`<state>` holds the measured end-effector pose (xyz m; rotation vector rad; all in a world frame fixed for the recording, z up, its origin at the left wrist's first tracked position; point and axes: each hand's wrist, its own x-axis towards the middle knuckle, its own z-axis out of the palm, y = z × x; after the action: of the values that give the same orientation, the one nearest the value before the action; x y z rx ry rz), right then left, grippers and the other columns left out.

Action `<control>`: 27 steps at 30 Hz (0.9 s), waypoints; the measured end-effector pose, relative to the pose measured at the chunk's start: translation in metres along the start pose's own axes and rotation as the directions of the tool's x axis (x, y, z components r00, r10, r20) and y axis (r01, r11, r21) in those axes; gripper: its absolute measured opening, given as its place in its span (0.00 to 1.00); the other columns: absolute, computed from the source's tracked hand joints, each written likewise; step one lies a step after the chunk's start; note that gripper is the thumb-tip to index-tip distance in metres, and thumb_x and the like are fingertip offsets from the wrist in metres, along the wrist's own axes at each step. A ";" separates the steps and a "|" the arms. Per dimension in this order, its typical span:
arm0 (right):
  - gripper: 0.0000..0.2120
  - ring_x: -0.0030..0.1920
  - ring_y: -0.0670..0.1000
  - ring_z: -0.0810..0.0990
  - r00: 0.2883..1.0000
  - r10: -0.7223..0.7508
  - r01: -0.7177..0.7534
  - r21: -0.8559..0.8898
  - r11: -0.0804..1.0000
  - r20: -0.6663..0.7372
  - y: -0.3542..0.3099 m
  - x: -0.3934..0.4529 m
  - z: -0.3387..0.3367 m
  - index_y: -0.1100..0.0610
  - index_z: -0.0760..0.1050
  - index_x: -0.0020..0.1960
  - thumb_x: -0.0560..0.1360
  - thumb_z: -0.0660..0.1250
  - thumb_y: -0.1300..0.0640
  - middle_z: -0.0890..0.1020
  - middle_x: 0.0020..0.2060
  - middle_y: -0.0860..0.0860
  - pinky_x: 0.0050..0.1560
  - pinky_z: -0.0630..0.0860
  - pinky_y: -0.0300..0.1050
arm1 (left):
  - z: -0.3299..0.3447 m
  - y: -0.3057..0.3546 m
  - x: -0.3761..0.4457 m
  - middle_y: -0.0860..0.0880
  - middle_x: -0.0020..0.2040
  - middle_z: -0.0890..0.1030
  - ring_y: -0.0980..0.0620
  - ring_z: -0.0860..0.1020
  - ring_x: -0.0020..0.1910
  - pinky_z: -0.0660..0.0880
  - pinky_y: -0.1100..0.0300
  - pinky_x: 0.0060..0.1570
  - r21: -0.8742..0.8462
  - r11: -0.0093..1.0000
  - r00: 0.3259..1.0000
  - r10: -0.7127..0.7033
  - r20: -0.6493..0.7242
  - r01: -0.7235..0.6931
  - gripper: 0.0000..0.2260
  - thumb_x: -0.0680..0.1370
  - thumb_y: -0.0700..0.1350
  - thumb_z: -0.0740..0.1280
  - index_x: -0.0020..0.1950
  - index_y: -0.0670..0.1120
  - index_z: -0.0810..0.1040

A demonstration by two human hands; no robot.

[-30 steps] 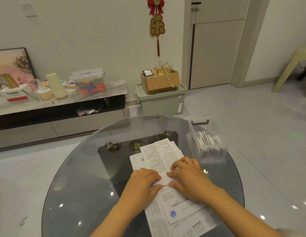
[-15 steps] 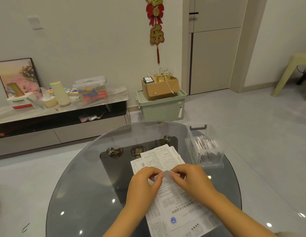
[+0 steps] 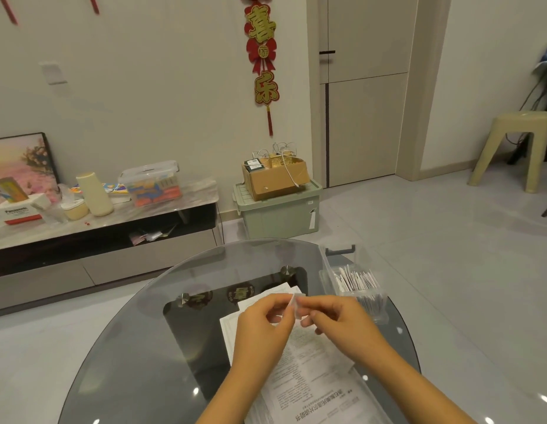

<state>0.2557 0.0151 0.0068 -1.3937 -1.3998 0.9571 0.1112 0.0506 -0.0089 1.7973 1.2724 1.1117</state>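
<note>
Head camera: I held a folded paper slip point(image 3: 297, 305) above the printed leaflets point(image 3: 309, 371).
My left hand point(image 3: 263, 328) and right hand point(image 3: 336, 322) both pinched it over the glass table point(image 3: 137, 347).

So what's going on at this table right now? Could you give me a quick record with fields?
Place: round glass table in a room
Grip: left hand and right hand each pinch a small folded paper from opposite sides
Paper height: lifted above the table, not resting on it
Under the hands: printed leaflets lying flat on the glass
To the right: clear box with white folded slips standing in it
</note>
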 end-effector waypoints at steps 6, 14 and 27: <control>0.09 0.38 0.37 0.77 0.947 -0.135 0.093 -0.154 0.984 -0.292 -0.002 0.007 -0.028 0.46 0.81 0.45 0.73 0.69 0.60 0.82 0.37 0.40 0.38 0.73 0.30 | 0.014 0.034 0.033 0.59 0.40 0.83 0.63 0.80 0.42 0.75 0.71 0.42 -0.085 0.995 0.998 0.061 0.031 -0.058 0.09 0.76 0.42 0.67 0.44 0.56 0.82; 0.06 0.38 0.48 0.83 0.902 -0.007 0.054 0.097 0.994 -0.432 -0.004 0.022 -0.061 0.52 0.78 0.46 0.78 0.62 0.57 0.84 0.36 0.49 0.41 0.80 0.44 | 0.054 0.054 0.059 0.62 0.44 0.81 0.63 0.78 0.47 0.76 0.67 0.48 -0.039 0.962 0.960 0.272 0.070 -0.270 0.08 0.77 0.44 0.68 0.50 0.55 0.83; 0.05 0.31 0.43 0.80 0.829 0.162 -0.114 0.121 0.986 -0.535 0.009 0.038 -0.097 0.55 0.76 0.49 0.74 0.67 0.63 0.81 0.31 0.51 0.33 0.73 0.36 | 0.094 0.032 0.091 0.54 0.46 0.79 0.60 0.74 0.46 0.71 0.74 0.44 0.201 0.707 0.735 0.647 0.203 -0.678 0.07 0.75 0.48 0.67 0.50 0.50 0.83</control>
<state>0.3531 0.0468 0.0283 -1.5621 -0.8284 0.6229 0.2238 0.1238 0.0036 2.6082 0.7094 1.2083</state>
